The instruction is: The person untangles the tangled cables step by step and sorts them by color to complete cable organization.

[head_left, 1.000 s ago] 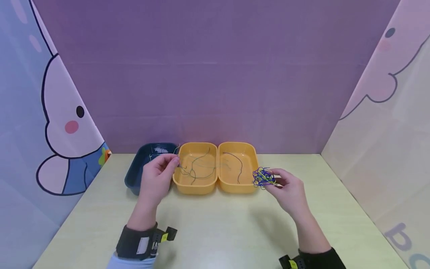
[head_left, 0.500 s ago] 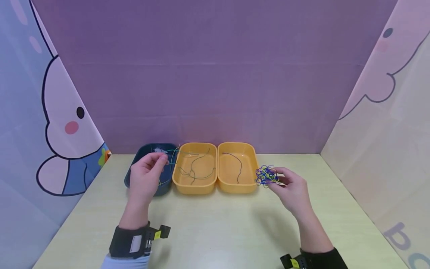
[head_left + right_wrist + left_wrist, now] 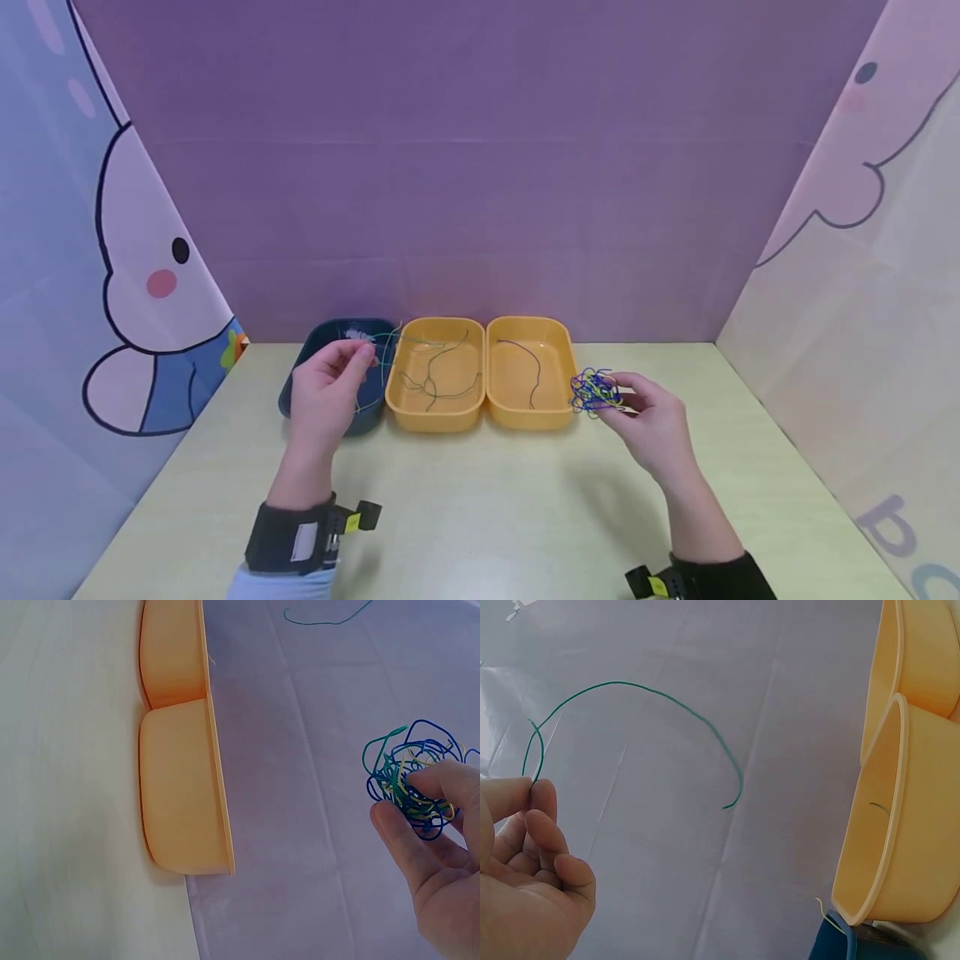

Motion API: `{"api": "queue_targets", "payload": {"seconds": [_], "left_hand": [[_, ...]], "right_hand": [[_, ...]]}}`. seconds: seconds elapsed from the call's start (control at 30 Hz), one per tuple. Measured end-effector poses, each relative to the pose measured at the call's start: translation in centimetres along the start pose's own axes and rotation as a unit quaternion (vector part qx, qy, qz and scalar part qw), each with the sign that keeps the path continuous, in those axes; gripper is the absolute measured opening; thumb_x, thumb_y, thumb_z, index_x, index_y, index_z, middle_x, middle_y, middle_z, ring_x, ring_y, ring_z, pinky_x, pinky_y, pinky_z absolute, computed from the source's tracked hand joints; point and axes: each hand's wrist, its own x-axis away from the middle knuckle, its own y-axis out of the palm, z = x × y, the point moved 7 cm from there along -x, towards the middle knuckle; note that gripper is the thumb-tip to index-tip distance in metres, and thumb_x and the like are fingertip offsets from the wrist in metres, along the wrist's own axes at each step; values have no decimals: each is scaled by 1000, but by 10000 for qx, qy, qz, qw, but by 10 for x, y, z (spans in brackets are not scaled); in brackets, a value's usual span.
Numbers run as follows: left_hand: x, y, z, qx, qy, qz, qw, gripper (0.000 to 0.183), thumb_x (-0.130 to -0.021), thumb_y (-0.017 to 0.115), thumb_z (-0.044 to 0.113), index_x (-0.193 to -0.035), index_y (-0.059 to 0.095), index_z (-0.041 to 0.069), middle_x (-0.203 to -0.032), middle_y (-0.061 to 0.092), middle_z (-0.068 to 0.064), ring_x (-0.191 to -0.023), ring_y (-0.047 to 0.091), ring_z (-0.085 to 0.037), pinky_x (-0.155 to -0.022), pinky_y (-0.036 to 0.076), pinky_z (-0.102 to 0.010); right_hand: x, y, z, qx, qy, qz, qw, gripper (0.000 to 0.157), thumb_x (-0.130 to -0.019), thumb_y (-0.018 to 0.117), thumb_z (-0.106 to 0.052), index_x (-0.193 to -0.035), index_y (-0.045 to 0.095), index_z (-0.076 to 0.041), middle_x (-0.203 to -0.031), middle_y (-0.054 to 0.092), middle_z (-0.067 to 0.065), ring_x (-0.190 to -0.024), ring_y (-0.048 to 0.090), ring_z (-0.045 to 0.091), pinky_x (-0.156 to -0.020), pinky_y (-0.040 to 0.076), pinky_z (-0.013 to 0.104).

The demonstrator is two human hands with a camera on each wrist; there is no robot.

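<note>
Between thumb and fingertips my left hand (image 3: 326,387) pinches one thin green wire (image 3: 649,688), which curves out in a long arc in the left wrist view. In the head view that hand is raised over the dark blue bin (image 3: 300,375). My right hand (image 3: 648,421) grips a tangled ball of wires (image 3: 409,776), blue, green and yellow, just right of the right-hand yellow bin (image 3: 531,419). Several greenish wires (image 3: 429,383) lie in the middle yellow bin (image 3: 435,422). A single dark wire (image 3: 537,367) lies in the right-hand one.
The three bins stand side by side at the back of the pale table (image 3: 480,517), close to the purple backdrop (image 3: 480,183). A yellowish wire end (image 3: 820,906) sticks up over the blue bin's rim. Printed cartoon panels (image 3: 165,250) flank the table.
My left hand has moved left from the middle bin's edge to over the blue bin, drawing the green wire with it. My right hand and the tangle have shifted slightly right.
</note>
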Motion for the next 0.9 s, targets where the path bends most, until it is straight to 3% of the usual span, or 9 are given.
{"api": "queue_targets", "payload": {"seconds": [0.9], "left_hand": [[-1,9,1,254,135,-61,9996,26,-94,62,31,-102,68,7,-90,66,-6,-75,54,-21,-62,50,-20]], "right_hand": [[0,-3,8,8,-37,-65,10000,31,-78,76,1,-107,66,-8,-107,65,12,-86,65,19,-63,56,26]]}}
